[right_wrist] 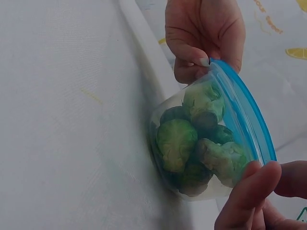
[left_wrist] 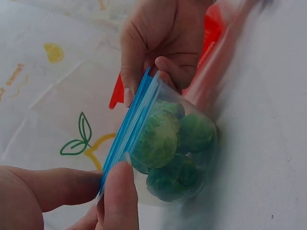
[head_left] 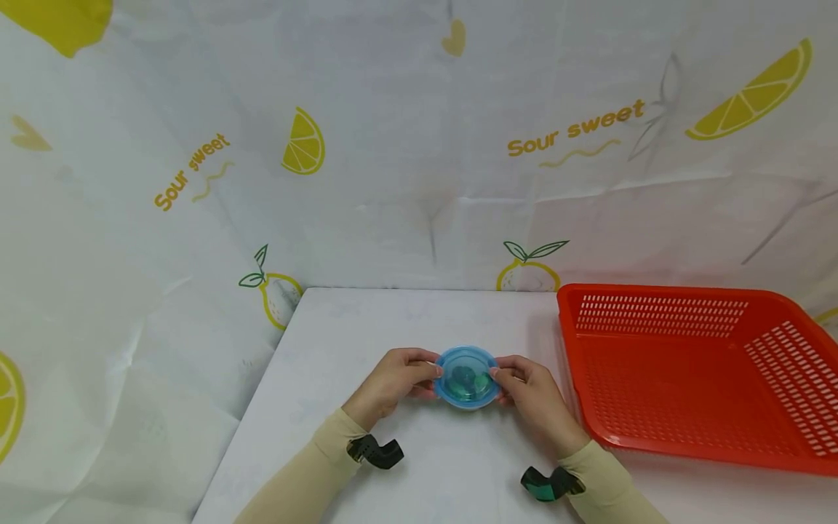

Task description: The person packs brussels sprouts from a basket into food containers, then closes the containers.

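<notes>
A small round clear plastic container with a blue lid is on the white table between both hands. Several Brussels sprouts show through its clear wall, and the right wrist view shows the sprouts piled inside. The left hand pinches the rim at the left side, thumb and fingers on lid and container edge. On the opposite side the right hand pinches the rim in the same way. The lid lies flat over the container top; whether its edge is fully pressed down I cannot tell.
A red perforated plastic basket stands on the table to the right, close to the right forearm. White cloth printed with lemons hangs behind and to the left of the white table. Dark wrist straps are on both sleeves.
</notes>
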The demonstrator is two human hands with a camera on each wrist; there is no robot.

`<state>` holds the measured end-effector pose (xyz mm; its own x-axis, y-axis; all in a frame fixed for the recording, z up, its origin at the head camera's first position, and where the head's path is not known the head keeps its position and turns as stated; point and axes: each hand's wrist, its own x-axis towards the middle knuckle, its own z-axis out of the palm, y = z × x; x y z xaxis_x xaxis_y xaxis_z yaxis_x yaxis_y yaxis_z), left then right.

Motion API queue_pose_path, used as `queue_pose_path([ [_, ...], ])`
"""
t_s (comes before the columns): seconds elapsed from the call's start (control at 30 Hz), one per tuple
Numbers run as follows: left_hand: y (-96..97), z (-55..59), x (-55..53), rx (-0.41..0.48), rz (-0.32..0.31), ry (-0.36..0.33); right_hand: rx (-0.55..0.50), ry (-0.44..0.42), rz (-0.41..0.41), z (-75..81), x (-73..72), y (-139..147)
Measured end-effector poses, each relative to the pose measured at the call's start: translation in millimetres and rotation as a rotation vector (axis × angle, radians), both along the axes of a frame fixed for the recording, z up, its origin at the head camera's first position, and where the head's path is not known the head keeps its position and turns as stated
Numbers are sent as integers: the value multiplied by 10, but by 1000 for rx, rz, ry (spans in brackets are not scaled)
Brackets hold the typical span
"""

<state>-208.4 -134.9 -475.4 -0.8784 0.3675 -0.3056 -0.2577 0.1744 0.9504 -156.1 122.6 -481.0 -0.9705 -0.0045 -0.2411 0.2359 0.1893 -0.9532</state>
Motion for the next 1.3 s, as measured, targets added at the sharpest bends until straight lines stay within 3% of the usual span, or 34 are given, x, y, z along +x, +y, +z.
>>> queue_pose_path([
  [0.4, -18, -17, -18, 13, -23, -2, -35, -34, 8, -38, -35, 12],
  [1.3, -22, -109, -66, 80, -37, -20, -155, -88, -58, -46, -39, -13],
])
